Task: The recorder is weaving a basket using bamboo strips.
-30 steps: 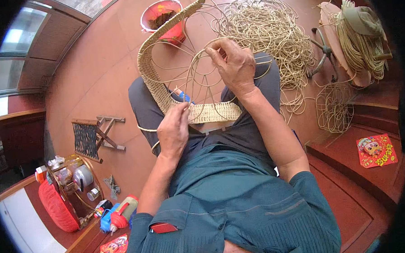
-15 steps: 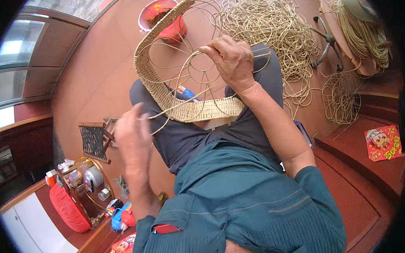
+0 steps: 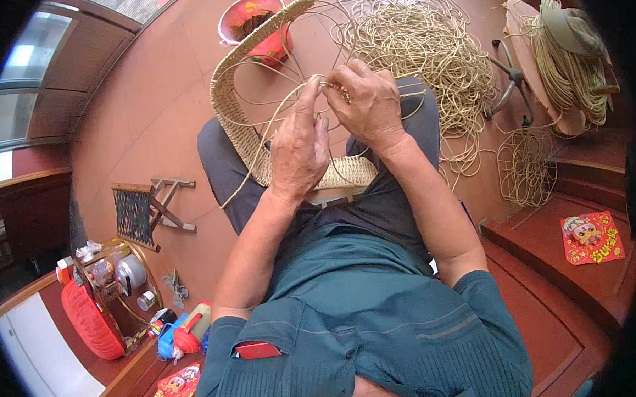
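Reddish-brown flooring (image 3: 151, 113) spreads beneath a seated person, with red steps (image 3: 525, 232) at the right of a partly woven band (image 3: 227, 106) of pale fibre. Nearest, below the band, is a dark green shirt (image 3: 365, 296), a red item (image 3: 257, 350) showing at its pocket. Next come dark trousers (image 3: 220, 149) — the band lies over the lap, its lower stretch crossing between the thighs and its left side curving up and away. Thin bare spokes (image 3: 413, 93) arc out from the band.

Above the band's lower stretch, the right hand (image 3: 367, 100) pinches a thin cord (image 3: 249, 174) between thumb and fingers. Close beside it, the left hand (image 3: 300, 146) brings its fingertips up to the same cord; whether its grip closes on it, I cannot tell. From there the cord slants down across the band's left side to the trousers.

Farther out, left of the band, a folding stool (image 3: 152, 209) lies on its side, and a round silver vessel (image 3: 129, 273) sits lower to the left. Right of the band is an open wire-like tangle (image 3: 526, 164) of strands. Beyond the band stand a red-and-pink bucket (image 3: 277, 48) with dark contents and — to its upper right — a large loose heap of cord (image 3: 422, 59). Past that heap, farther right, an olive cap (image 3: 572, 31) rests on coiled cord (image 3: 561, 71).
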A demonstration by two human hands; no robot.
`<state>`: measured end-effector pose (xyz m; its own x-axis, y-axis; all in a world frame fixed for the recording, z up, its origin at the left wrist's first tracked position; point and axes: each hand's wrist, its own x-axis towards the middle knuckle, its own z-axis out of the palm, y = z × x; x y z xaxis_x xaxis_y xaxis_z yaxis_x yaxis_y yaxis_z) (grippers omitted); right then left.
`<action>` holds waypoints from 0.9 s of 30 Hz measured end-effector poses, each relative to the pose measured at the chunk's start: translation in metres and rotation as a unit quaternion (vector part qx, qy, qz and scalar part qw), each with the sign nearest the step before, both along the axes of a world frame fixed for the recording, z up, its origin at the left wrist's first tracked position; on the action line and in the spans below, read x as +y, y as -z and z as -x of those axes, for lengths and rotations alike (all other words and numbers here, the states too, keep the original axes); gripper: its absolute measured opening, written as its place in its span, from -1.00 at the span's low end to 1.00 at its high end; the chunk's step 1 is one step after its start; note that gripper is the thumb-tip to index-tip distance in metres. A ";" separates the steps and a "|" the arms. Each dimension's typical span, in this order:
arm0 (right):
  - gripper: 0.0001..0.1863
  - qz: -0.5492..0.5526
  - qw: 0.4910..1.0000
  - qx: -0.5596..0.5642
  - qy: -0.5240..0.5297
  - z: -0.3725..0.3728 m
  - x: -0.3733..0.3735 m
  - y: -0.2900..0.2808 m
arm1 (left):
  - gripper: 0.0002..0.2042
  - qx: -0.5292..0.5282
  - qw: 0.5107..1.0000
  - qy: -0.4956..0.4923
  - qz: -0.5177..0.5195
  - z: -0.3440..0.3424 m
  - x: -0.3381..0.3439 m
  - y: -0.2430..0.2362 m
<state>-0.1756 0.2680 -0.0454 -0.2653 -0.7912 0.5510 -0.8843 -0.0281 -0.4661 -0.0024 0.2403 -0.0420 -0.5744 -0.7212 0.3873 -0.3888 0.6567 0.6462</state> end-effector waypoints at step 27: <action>-0.76 0.040 0.999 -0.008 -0.021 0.010 0.007 0.011 | -0.65 -0.081 0.973 -0.203 -0.077 -0.142 0.017 -0.017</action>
<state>-0.1857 0.2747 -0.0562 -0.2420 -0.7554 0.6089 -0.8743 -0.1025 -0.4745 0.1397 0.2570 -0.0252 -0.2750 -0.9436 0.1846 -0.7010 0.3282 0.6332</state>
